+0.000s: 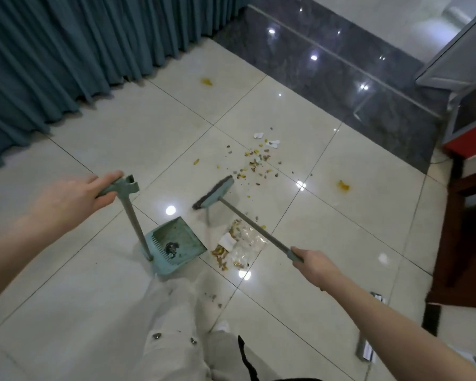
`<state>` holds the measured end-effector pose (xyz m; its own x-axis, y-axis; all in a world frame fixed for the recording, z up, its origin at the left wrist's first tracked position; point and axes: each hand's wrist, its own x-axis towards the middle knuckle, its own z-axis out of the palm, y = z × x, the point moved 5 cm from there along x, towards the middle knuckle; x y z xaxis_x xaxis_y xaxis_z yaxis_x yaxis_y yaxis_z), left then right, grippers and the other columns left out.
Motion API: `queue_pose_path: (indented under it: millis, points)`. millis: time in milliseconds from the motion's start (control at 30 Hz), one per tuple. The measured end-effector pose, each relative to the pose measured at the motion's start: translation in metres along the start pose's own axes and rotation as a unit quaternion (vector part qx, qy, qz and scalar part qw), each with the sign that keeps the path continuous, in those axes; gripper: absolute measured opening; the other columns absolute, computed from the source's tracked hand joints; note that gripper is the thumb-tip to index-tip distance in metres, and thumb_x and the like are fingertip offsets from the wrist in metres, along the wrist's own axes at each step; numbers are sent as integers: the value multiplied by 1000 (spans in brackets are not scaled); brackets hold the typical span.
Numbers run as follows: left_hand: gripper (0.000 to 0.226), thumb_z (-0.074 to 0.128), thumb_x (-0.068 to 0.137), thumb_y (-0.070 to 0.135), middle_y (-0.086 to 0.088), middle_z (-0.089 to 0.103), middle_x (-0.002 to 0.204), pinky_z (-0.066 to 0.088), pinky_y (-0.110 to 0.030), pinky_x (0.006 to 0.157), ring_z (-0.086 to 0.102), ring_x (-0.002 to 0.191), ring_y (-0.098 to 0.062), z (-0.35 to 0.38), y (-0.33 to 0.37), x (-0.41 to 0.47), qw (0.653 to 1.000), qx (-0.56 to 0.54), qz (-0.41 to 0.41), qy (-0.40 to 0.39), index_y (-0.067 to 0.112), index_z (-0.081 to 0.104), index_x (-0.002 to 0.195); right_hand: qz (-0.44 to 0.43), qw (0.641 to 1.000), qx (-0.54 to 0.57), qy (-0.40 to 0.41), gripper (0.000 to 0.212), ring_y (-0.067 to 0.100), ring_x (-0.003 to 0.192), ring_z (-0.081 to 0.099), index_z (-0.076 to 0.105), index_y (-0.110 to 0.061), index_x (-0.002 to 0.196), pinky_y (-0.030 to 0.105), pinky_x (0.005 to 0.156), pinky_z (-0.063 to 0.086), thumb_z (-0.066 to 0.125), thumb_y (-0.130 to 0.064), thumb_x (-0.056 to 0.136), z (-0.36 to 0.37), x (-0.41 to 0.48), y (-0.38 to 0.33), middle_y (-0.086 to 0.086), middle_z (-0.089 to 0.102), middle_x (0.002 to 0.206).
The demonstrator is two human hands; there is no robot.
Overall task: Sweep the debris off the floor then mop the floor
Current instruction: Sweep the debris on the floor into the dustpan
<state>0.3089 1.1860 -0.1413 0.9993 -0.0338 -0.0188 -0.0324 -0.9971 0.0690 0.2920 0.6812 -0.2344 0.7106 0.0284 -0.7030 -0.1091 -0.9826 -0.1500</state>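
I'm in the sweeping step; mopping hasn't begun. Closest to my feet, a few crumbs [212, 296] lie on the floor [80, 284]. My left hand [74, 196] is curled round the top grip of the upright dustpan [176, 243]. The pan stands on the tile with its mouth toward the mess and a little dark dirt already inside. My right hand [313, 264] is wrapped tight round the end of the broom [213, 192] shaft and holds nothing else. Just beside the pan's lip lies a clear plastic bag [245, 246] with yellow-brown bits spilled round it.

Beyond that, the broom head sits at the near edge of the main scatter of debris [256, 163]. The head is blurred, so I can't tell whether the bristles touch the tile. I judge the next move is a pull toward the pan, gathering scatter and bag together with the pan's lip kept flat.

Farther out are a yellow smear [343, 185] right of the scatter and another stain [206, 81] near the teal curtain [66, 50]. Both look like work for mopping.
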Motion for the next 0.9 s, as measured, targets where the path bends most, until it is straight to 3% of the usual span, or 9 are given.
queue_pose_path:
  millis: [133,233,400,533,667,800,900]
  points:
    - [46,50,92,41,-12,66,100,46,-36,53,62,65,-37,-12,-32,50,1000,10,8,18,31,44,136,-19,1000,23,11,31,24,73,58,53,-31,127,29,49,49,43,-30,98,-36,45,-76,3,57,87]
    - [47,46,94,43,-11,64,100,46,-36,52,61,65,-34,-11,-57,92,1000,15,24,-5,32,40,139,-37,999,17,23,29,22,68,56,54,-25,125,35,59,55,42,-30,100,-67,91,-144,3,56,84]
    - [51,38,95,46,-7,61,104,46,-34,58,61,73,-27,9,-97,162,995,17,54,-78,36,30,144,-44,999,15,19,33,26,82,59,52,-20,130,38,72,57,42,-23,99,-113,176,-253,9,60,100]
    - [47,48,97,35,-10,60,88,50,-37,51,57,58,-27,20,-124,213,990,-13,125,-65,25,40,143,-35,999,16,21,32,28,85,59,53,-17,129,40,74,56,41,-23,100,-132,241,-319,12,62,107]
    - [44,31,93,44,-11,57,76,49,-38,43,53,49,-29,29,-147,251,982,-33,178,-56,27,35,134,-21,1000,9,21,32,28,81,57,52,-19,130,39,71,55,41,-22,100,-133,292,-355,12,61,107]
    - [44,57,92,29,-11,53,72,43,-34,37,49,43,-29,43,-157,269,980,-18,191,-62,25,37,131,5,999,-34,8,36,25,78,57,49,-23,133,36,66,53,42,-20,98,-121,318,-356,6,58,96]
    - [45,54,91,28,-10,52,73,47,-39,40,49,46,-29,46,-161,277,979,-17,187,-78,25,35,131,34,998,-46,-13,35,21,71,55,49,-22,131,33,63,51,41,-16,97,-109,313,-332,3,51,84]
